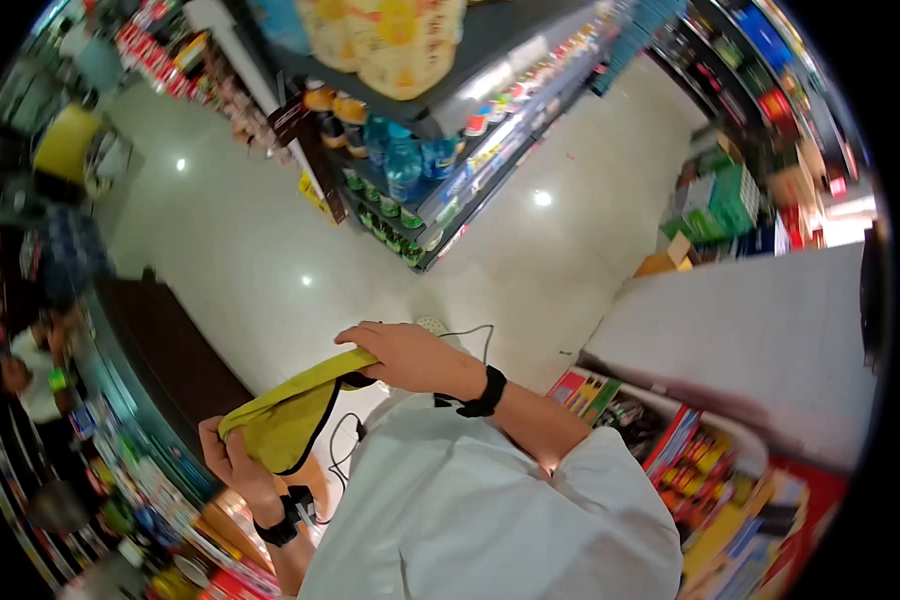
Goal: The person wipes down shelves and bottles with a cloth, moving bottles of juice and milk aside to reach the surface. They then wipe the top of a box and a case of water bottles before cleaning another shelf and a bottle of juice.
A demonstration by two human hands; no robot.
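A yellow-green cloth [288, 420] with a dark edge is stretched between my two hands, in front of my body. My left hand [238, 462] grips its lower left end, fingers closed around the fabric. At the upper right end, my right hand [410, 356] holds the cloth with the fingers bent over it. Both wrists wear black bands. A thin black cable [342, 455] hangs below the cloth near my legs.
Ahead stands a shelf unit [425, 225] with bottles and packs. A counter [170, 330] is at left, with a person in white [38, 370] behind it. Green boxes [718, 203] stand at right beyond a white surface [740, 340]. A bin of packaged goods [700, 440] sits at lower right.
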